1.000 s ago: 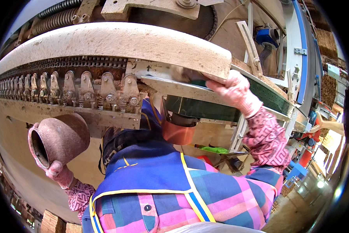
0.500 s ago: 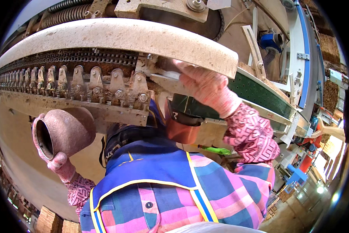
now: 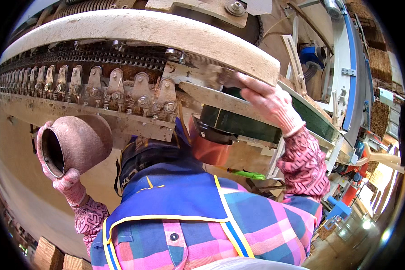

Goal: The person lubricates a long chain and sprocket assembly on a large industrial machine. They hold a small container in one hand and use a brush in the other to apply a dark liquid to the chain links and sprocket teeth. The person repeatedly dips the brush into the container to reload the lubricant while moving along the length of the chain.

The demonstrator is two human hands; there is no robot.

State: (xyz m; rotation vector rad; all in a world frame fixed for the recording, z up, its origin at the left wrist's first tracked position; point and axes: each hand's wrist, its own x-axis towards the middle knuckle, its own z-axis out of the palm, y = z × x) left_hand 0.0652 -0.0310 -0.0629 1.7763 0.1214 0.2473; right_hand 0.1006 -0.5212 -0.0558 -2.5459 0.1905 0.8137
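My left hand [image 3: 66, 182], in a pinkish knitted glove, is closed around the rim of a rounded, rusty-brown metal pot [image 3: 83, 143]. The pot is tilted, its dark open mouth turned to the left. My right hand [image 3: 267, 99], gloved alike, is over the machine's narrow bed beside the pale curved guard [image 3: 166, 29]. Its fingers are closed on a blurred brown piece [image 3: 220, 76], whose kind I cannot make out. Below the fingers runs a metal side rail [image 3: 225, 100] with a dark green belt [image 3: 243, 123].
A row of bolted metal brackets [image 3: 117, 87] and a drive chain [image 3: 90, 59] run to the left. An orange-red bucket [image 3: 210, 150] with a black rim hangs under the belt. A bright green-handled tool [image 3: 247, 174] lies below. A blue motor [image 3: 312, 55] stands beyond.
My right hand has moved right, out from under the guard's edge, and a blurred brown piece now shows at its fingers. My left hand still holds the pot in nearly the same place.
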